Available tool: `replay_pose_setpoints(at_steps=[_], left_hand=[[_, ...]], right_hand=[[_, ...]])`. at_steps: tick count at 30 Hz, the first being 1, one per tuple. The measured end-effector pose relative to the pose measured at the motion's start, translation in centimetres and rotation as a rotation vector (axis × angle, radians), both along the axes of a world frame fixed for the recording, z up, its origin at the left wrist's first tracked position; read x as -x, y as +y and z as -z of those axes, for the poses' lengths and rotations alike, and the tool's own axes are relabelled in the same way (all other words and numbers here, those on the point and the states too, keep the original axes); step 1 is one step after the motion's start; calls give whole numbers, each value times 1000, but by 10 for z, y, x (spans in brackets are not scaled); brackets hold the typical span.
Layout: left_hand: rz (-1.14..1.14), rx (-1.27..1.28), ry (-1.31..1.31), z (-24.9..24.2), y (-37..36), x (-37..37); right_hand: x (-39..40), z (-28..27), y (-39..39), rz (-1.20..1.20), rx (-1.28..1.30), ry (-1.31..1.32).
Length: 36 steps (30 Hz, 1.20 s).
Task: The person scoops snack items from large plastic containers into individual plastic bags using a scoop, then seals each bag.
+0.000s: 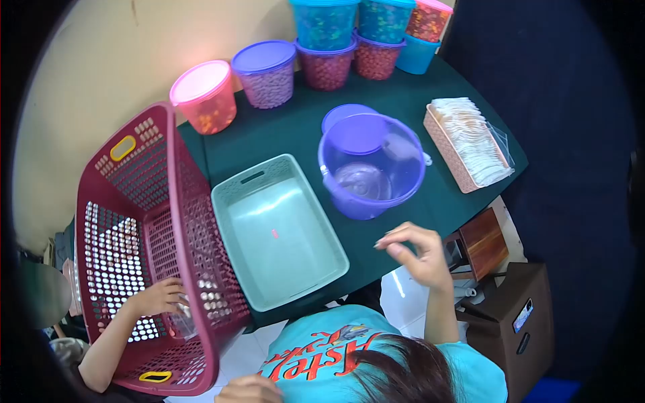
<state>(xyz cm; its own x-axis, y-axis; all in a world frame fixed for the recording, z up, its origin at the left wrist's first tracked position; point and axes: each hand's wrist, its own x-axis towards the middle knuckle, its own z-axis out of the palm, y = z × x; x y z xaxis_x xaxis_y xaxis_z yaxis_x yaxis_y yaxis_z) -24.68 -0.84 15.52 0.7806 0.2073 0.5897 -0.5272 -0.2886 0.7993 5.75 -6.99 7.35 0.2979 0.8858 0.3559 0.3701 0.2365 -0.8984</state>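
Note:
My right hand [420, 255] is raised over the near edge of the green-covered table, thumb and forefinger drawn together in a pinch. Whether anything small sits between them I cannot make out. Just beyond it stands a see-through purple tub [366, 208] with nothing visible inside, a purple lid [339, 115] lying behind it. Left of the tub is a pale green plastic tray [282, 262] holding only a tiny red mark or scrap. At the bottom edge my left hand [248, 389] shows in part in front of my teal shirt, its fingers mostly hidden.
Another person's hand [161, 297] reaches into a maroon laundry basket [176, 221], at a clear plastic item [181, 324]. Lidded tubs of colourful pieces, including a pink tub [205, 101], line the back. A pink basket [449, 151] of white packets stands right, above a brown box [510, 322].

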Motion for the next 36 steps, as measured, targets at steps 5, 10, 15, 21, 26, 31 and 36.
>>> replay_pose_setpoints(at_steps=[5,10,15,21,26,31,36], left_hand=[[-366,167,67,58,6,-90],[-989,423,184,107,28,-202],[-1152,684,229,133,12,-243],[-1283,826,217,144,-16,-258],[-1428,800,247,152,-28,-258],[-1512,862,211,152,-30,-256],[-1524,855,212,158,-28,-259]], right_hand=[[-101,49,-15,371,14,64],[-199,81,22,348,4,232],[-290,101,115,209,35,73],[-348,134,257,45,484,-365],[-315,161,322,26,995,-650],[-280,155,331,90,1041,-745],[-302,157,337,56,821,-580]])
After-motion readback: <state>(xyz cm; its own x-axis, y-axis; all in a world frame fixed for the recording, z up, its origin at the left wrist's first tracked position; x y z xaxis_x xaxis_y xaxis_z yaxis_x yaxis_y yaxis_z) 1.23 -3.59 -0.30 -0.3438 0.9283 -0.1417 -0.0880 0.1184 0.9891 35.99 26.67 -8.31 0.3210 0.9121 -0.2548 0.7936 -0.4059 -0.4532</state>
